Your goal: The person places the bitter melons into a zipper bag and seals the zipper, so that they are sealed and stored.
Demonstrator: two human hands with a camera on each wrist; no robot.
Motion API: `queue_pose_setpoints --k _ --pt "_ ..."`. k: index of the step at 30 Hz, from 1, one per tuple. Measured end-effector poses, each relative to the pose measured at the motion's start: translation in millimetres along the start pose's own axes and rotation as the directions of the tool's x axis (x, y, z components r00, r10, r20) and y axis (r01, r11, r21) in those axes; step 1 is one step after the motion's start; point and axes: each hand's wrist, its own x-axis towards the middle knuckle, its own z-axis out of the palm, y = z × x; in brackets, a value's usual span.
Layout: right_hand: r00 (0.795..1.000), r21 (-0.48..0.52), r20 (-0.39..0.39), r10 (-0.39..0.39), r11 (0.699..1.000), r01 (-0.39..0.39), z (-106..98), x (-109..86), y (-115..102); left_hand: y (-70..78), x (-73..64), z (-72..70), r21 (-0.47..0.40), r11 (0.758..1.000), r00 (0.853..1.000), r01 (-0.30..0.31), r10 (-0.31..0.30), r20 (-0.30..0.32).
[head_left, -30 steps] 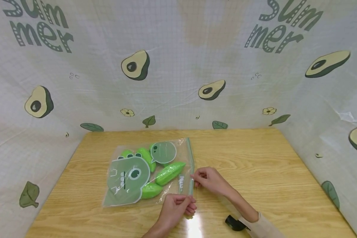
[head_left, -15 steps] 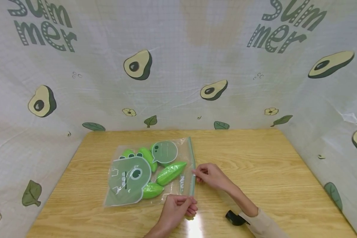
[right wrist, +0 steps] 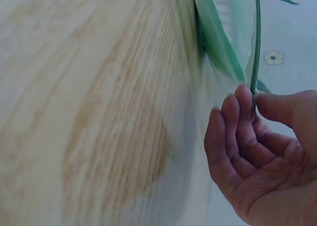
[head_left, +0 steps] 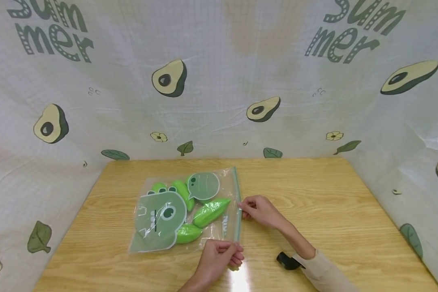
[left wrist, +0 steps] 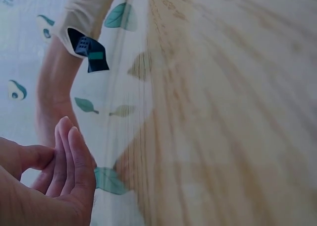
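Note:
A clear zip bag (head_left: pixel 157 225) printed with a green dinosaur lies flat on the table. Inside are several glossy, bright green, elongated pieces (head_left: pixel 211 213), with pointed ends on some. My left hand (head_left: pixel 219 257) pinches the bag's near right corner between thumb and forefinger. Farther along the same edge, my right hand (head_left: pixel 259 211) pinches the green zip strip (head_left: pixel 236 182). In the right wrist view the strip runs up from between the thumb and forefinger, the other fingers loosely bent. The left wrist view shows the left hand (left wrist: pixel 64 181), but its grip on the corner is hidden.
The wooden table (head_left: pixel 314 190) extends to both sides of the bag. A white sheet (head_left: pixel 211 81) with avocado and leaf prints rises behind it and at the sides. A black device (head_left: pixel 288 261) sits at the right wrist by the beige sleeve (head_left: pixel 325 271).
My right hand has slid away from me along the zip strip, its fingertips still pinching it. The left hand stays at the near corner, and the bag lies about where it was.

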Motion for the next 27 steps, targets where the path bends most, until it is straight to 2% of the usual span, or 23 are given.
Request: queue_pose_setpoints --k 7,16,27 --pt "1.000 -0.006 -0.015 -0.014 1.000 0.014 -4 5.6 -1 3.5 -0.9 1.1 0.014 1.000 1.000 -0.006 0.006 0.003" --pt "1.000 -0.003 -0.019 0.017 1.000 -0.017 -8 12.9 -1 5.0 -1.4 1.5 0.019 1.000 1.000 -0.003 0.003 -0.001" --pt "0.999 -0.024 -0.037 -0.002 1.000 0.001 -11 24.1 0 5.2 -3.2 -0.2 0.018 1.000 1.000 -0.019 0.019 0.001"
